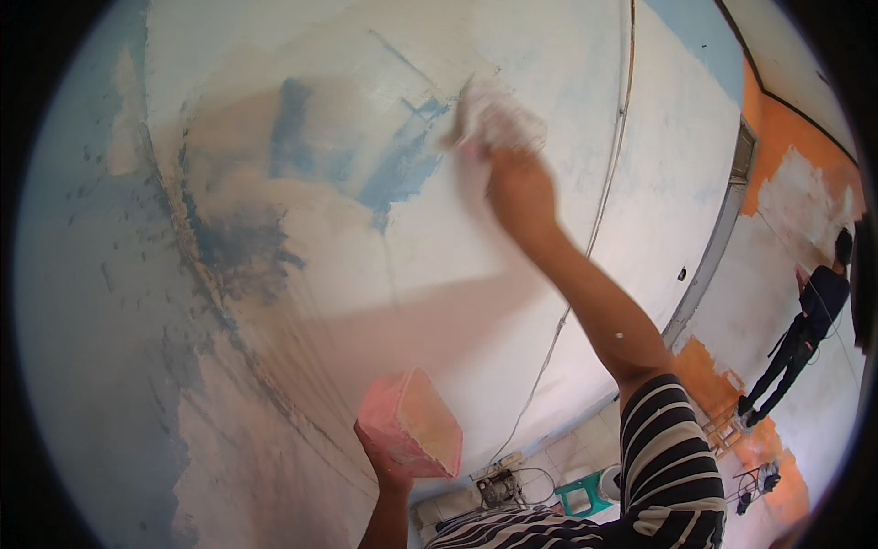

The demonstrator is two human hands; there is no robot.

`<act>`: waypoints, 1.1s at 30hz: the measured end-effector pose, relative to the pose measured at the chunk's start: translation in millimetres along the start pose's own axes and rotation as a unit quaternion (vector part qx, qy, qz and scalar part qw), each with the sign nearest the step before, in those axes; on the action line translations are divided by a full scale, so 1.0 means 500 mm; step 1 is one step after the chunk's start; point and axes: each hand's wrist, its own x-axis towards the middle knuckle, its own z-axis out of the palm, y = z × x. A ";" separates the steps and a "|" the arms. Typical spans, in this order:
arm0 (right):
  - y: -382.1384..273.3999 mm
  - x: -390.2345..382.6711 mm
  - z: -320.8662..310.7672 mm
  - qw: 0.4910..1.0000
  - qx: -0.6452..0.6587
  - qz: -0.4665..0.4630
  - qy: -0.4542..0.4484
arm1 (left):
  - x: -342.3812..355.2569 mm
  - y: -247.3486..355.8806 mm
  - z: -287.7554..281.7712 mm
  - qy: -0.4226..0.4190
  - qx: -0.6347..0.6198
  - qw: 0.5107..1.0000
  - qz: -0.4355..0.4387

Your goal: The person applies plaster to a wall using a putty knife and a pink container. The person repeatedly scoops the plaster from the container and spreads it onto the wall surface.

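Note:
My left hand (390, 468) grips a pink plastic tub (384, 412) from its left side and underneath. The tub is tilted, and a pale filler-like paste (430, 430) shows inside. Higher up, my right hand (523, 188) is stretched out against the wall (476, 238), closed around a whitish, pink-tinged cloth-like thing (498, 117). Motion blurs that thing, so its exact kind is unclear, and my fingers are mostly hidden by it. The wall carries pale smoothed patches, with blue paint (402, 165) showing between them just left of my right hand.
A cable (604, 197) runs down the wall right of my arm. Below are a green plastic stool (585, 494), a whitish bucket (610, 483) and a dark machine-like object (498, 489). At far right, another person (812, 316) stands raised on a support by an orange-and-white wall (805, 201).

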 end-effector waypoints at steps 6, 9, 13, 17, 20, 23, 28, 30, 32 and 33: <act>-0.111 -0.153 0.001 0.976 0.124 -0.173 -0.040 | -0.016 -0.011 -0.038 0.071 -0.027 0.996 -0.053; -0.032 -0.021 -0.090 0.989 0.133 -0.016 0.060 | -0.016 -0.012 -0.028 0.045 -0.024 0.998 -0.024; 0.024 0.038 -0.001 0.997 0.018 -0.013 0.079 | -0.019 -0.012 -0.015 0.044 -0.011 0.998 -0.049; -0.102 -0.100 0.062 0.960 -0.035 -0.279 0.009 | -0.023 -0.013 -0.044 0.066 -0.004 0.996 -0.051; -0.113 -0.123 -0.024 0.973 0.122 -0.184 -0.062 | -0.011 0.010 -0.015 0.044 -0.009 0.998 -0.035; -0.024 0.024 -0.092 0.992 0.081 -0.069 0.062 | -0.013 0.001 -0.007 0.042 0.027 0.999 -0.021; -0.062 -0.019 0.054 0.997 -0.035 -0.058 -0.029 | -0.017 -0.008 -0.028 0.055 -0.030 0.997 -0.052; -0.131 -0.126 0.076 0.954 -0.006 -0.299 0.007 | -0.020 -0.016 -0.037 0.073 -0.046 0.995 -0.052; -0.151 -0.150 0.040 0.947 0.048 -0.316 0.017 | -0.020 -0.012 -0.030 0.064 -0.020 0.997 -0.043; -0.144 -0.134 0.014 0.964 0.124 -0.232 -0.025 | -0.021 -0.013 -0.033 0.066 -0.019 0.997 -0.041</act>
